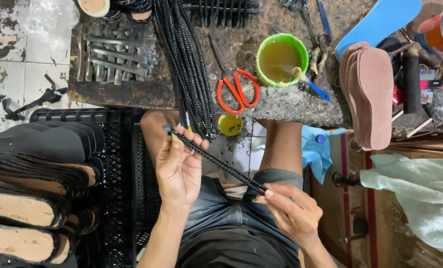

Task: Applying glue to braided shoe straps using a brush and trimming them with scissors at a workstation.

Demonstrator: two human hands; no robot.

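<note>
The left hand (177, 168) and the right hand (292, 211) each pinch one end of a black studded strap (216, 161) over the lap (fingers closed tight). Holding it flat without twisting seems best.

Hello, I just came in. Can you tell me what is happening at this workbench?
A seated person holds one black beaded strap stretched between both hands: the left hand pinches its upper end, the right hand its lower end. A bundle of similar straps hangs from the workbench, where orange scissors and a green cup of glue sit. Stacked soles lie at the left.
</note>
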